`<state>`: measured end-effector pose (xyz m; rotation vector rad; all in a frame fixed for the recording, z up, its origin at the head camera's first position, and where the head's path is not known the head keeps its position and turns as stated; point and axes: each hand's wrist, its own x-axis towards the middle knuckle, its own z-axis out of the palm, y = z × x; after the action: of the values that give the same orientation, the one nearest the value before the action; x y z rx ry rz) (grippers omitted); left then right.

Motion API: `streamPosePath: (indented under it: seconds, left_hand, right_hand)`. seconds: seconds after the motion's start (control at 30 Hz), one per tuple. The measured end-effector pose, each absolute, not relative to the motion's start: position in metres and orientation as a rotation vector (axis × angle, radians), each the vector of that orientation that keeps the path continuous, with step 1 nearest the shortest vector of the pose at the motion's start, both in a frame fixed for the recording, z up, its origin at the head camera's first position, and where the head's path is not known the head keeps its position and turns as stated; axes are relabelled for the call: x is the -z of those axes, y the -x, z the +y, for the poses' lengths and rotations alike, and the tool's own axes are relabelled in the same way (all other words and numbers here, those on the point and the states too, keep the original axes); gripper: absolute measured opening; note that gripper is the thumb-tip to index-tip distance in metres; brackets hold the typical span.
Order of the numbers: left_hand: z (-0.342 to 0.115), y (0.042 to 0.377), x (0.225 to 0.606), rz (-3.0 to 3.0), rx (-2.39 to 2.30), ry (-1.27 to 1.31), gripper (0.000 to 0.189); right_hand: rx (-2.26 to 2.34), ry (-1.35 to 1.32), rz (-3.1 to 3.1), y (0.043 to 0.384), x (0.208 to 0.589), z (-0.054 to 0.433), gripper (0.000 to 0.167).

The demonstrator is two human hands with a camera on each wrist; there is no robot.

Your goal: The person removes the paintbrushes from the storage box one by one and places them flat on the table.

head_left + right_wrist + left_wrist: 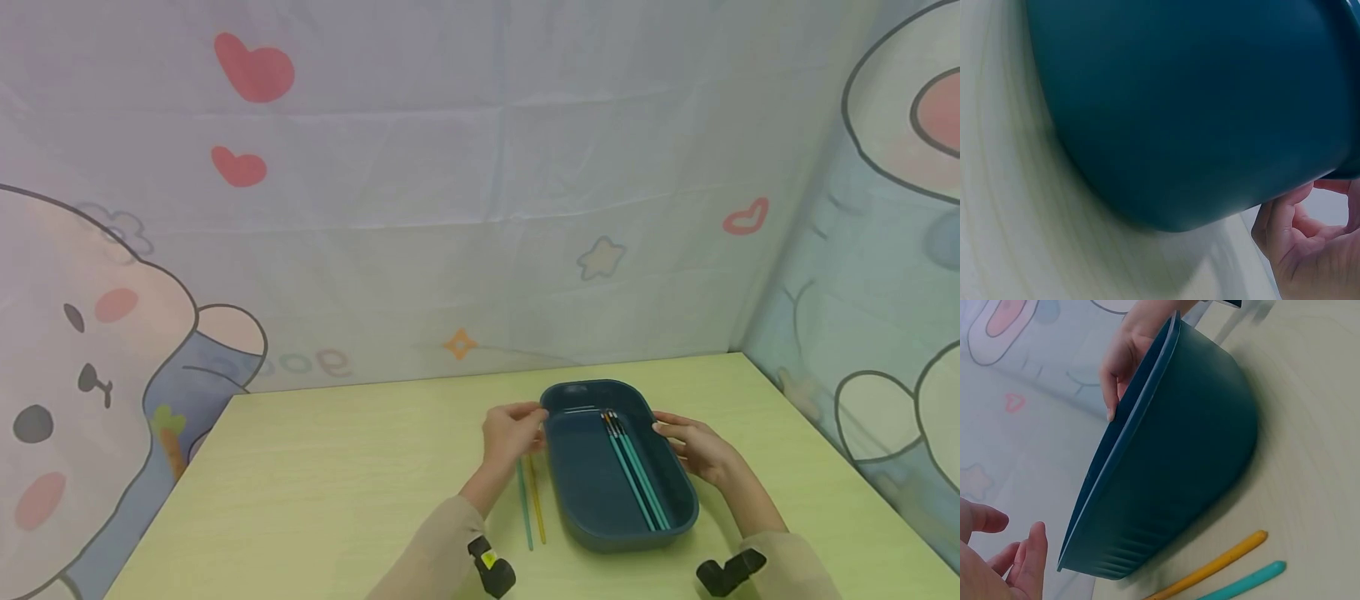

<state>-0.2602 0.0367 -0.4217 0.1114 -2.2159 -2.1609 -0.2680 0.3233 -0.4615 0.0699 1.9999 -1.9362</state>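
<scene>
A dark blue-green oval-cornered plastic tray sits toward the right of the table. Inside it lie several paintbrushes with teal handles, bristle ends pointing away. My right hand grips the tray's right rim, thumb over the edge and fingers against the outer wall. At the far left corner is my left hand, its fingers loosely bent and apart from the rim in the left wrist view. Below that hand, a yellow handle and a teal handle lie on the table beside the tray, their far ends hidden.
The pale wooden table runs back to a cloth backdrop printed with hearts and cartoon animals. A second printed cloth borders the right side. Each wrist wears a small black camera.
</scene>
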Motion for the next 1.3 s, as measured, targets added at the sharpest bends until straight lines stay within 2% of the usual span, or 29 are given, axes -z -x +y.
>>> streamPosePath:
  seconds: [1.3]
  left_hand:
    - [0.089, 0.265, 0.422, -2.408, 2.063, -0.052, 0.022]
  right_hand:
    - [1.933, -0.079, 2.015, 0.269, 0.463, 0.324, 0.069]
